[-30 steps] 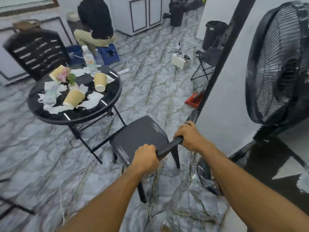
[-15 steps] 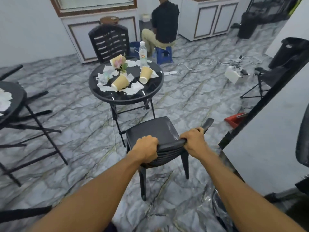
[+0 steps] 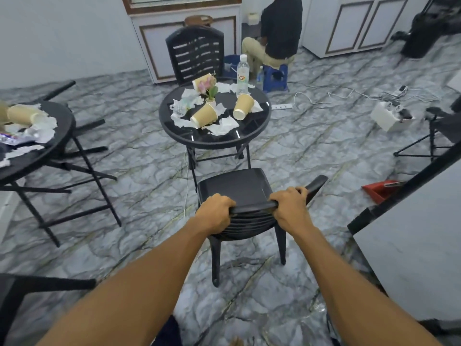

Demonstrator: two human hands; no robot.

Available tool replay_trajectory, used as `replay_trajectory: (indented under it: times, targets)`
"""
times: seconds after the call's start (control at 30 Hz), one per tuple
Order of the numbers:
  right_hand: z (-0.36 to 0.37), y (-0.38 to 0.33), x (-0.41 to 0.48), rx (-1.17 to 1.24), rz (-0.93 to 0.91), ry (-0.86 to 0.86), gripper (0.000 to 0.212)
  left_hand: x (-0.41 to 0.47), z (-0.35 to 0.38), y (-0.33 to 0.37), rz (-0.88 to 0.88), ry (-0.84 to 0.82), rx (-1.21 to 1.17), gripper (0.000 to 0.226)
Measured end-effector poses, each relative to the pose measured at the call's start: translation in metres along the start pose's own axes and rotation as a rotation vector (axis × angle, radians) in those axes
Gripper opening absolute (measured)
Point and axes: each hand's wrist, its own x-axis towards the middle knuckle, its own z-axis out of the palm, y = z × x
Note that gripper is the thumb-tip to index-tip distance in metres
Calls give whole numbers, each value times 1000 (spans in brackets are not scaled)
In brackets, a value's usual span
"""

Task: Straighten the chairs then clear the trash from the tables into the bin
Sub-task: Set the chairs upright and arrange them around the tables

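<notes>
A grey marble-patterned floor [image 3: 139, 176] runs through the room. At the left edge stands a dark round table [image 3: 62, 136] on folding legs, carrying a tipped paper cup [image 3: 22, 114] and crumpled tissue [image 3: 47, 126]. In the middle stands a second round black table [image 3: 214, 143], littered with three paper cups [image 3: 204, 116] lying on their sides, torn tissues [image 3: 223, 126], a small flower pot [image 3: 210, 92] and an upright water bottle [image 3: 242, 74]. A slatted black chair [image 3: 195, 54] stands at its far side, against a white cabinet [image 3: 154, 46]. Further right a seated person [image 3: 277, 33] faces away on a blue stool [image 3: 275, 76]. A white power strip [image 3: 282, 106] with trailing cables lies on the floor, and a red dustpan [image 3: 379, 192] rests by a wall corner on the right.

The near chair [image 3: 237, 186] stands just in front of the centre table, its seat facing the table and its back toward the camera. The left hand [image 3: 215, 213] grips the left part of the backrest's top rail, fingers curled over it. The right hand [image 3: 290, 208] clamps the right part of the same rail, its fingers wrapped over the edge.
</notes>
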Motion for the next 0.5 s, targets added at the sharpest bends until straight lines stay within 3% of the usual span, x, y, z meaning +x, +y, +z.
replay_trajectory:
  times: [0.3, 0.4, 0.43, 0.47, 0.5]
  targets:
    - [-5, -12, -5, -17, 89, -4, 29, 0, 2, -8, 2, 1, -79, 39]
    - [-20, -17, -7, -34, 77, -120, 9, -4, 1, -7, -27, -40, -107, 29]
    - [-27, -20, -5, -41, 72, -194, 13, -6, -3, -8, -11, -70, -141, 19]
    - [-36, -23, -3, -21, 73, -305, 29, -8, -9, -11, 4, -102, -180, 26]
    - [-45, -29, 0, 51, 80, -418, 42, -11, -16, -16, -8, -131, -230, 51]
